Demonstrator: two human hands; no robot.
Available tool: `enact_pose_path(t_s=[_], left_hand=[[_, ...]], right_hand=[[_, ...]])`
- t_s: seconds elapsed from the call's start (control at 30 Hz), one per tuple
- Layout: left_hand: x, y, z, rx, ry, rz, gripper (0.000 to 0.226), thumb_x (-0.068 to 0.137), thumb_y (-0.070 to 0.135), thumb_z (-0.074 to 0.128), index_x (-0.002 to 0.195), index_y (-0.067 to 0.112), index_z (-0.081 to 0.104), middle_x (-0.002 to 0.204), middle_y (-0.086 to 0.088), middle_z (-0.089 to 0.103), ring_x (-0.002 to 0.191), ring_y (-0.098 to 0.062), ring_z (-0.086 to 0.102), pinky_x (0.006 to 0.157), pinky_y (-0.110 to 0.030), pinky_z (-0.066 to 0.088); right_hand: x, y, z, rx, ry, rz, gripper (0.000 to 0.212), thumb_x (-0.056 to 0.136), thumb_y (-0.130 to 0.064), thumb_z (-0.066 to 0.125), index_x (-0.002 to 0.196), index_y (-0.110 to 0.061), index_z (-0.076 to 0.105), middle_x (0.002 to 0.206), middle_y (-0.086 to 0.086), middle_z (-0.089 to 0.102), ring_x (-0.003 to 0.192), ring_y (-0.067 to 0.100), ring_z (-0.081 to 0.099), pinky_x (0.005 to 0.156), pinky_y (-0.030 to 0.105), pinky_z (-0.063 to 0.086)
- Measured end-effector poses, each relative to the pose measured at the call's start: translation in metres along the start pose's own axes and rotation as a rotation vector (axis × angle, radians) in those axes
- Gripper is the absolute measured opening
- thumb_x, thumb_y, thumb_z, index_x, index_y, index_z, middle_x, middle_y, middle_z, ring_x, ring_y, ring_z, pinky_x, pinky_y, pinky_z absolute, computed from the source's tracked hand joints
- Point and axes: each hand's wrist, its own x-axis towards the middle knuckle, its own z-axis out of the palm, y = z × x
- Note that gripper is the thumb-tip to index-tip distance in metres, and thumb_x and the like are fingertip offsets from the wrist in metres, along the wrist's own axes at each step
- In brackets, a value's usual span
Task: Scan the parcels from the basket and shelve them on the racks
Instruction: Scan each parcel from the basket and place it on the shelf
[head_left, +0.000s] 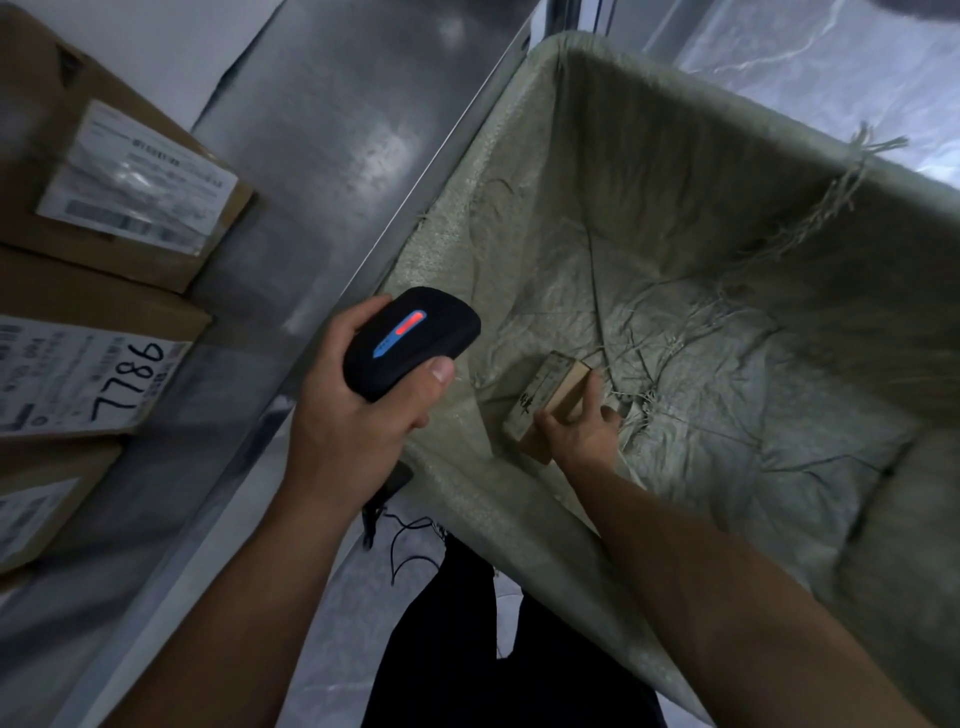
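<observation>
A large basket (498, 171) lined with pale green woven sacking fills the right of the view. One small brown cardboard parcel (545, 395) with a white label lies at its bottom near the left wall. My right hand (579, 431) reaches down into the basket and grips this parcel at its near end. My left hand (358, 410) holds a black handheld scanner (410, 338) above the basket's left rim, thumb on its side. A red and blue light strip glows on the scanner's top.
A metal rack (311, 156) runs along the left. It holds stacked cardboard boxes (130, 192) with white labels, one (83, 374) marked 7786 by hand. The scanner's black cable (400, 540) hangs below my left hand, near my dark trousers (493, 649).
</observation>
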Motion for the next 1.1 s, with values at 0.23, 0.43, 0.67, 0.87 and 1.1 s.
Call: enact_pose_path(t_s=[0.23, 0.43, 0.67, 0.87, 1.1], left_hand=[[-0.003, -0.001, 0.001, -0.006, 0.027, 0.016, 0.060, 0.066, 0.045, 0.080, 0.122, 0.035, 0.062, 0.104, -0.014, 0.070, 0.068, -0.013, 0.066, 0.060, -0.023, 0.053], [-0.009, -0.001, 0.000, 0.004, 0.044, 0.008, 0.058, 0.066, 0.047, 0.080, 0.121, 0.040, 0.061, 0.104, -0.010, 0.071, 0.068, -0.011, 0.066, 0.060, -0.021, 0.053], [-0.027, 0.008, -0.004, 0.071, 0.018, 0.017, 0.064, 0.071, 0.038, 0.079, 0.131, 0.033, 0.059, 0.107, 0.005, 0.069, 0.074, -0.005, 0.069, 0.061, -0.020, 0.055], [-0.046, 0.019, -0.017, 0.036, -0.020, 0.061, 0.070, 0.063, 0.046, 0.083, 0.128, 0.034, 0.061, 0.101, 0.014, 0.071, 0.076, -0.004, 0.069, 0.062, -0.022, 0.056], [-0.090, 0.031, -0.040, -0.084, -0.021, 0.153, 0.046, 0.067, 0.040, 0.082, 0.108, 0.048, 0.065, 0.097, -0.003, 0.071, 0.067, -0.010, 0.064, 0.060, -0.023, 0.052]], right_hand=[[-0.003, -0.004, -0.002, 0.074, -0.013, 0.088, 0.099, 0.091, -0.029, 0.069, 0.156, -0.051, -0.001, 0.140, 0.021, 0.048, 0.118, 0.042, 0.058, 0.098, 0.053, 0.053], [-0.001, -0.005, -0.019, 0.207, -0.124, 0.067, 0.093, 0.095, -0.008, 0.066, 0.159, -0.045, 0.009, 0.143, 0.015, 0.056, 0.122, 0.037, 0.061, 0.093, 0.049, 0.057], [-0.017, -0.014, -0.043, 0.265, -0.219, -0.099, 0.088, 0.094, -0.001, 0.065, 0.158, -0.043, 0.021, 0.137, 0.007, 0.060, 0.120, 0.023, 0.062, 0.102, 0.040, 0.052], [-0.040, -0.036, -0.073, 0.346, -0.219, -0.253, 0.086, 0.095, 0.000, 0.064, 0.156, -0.046, 0.024, 0.134, 0.006, 0.060, 0.117, 0.023, 0.062, 0.084, 0.032, 0.061], [-0.096, -0.063, -0.100, 0.463, -0.197, -0.403, 0.086, 0.095, 0.004, 0.061, 0.157, -0.044, 0.024, 0.122, -0.004, 0.064, 0.124, 0.026, 0.061, 0.105, 0.054, 0.049]])
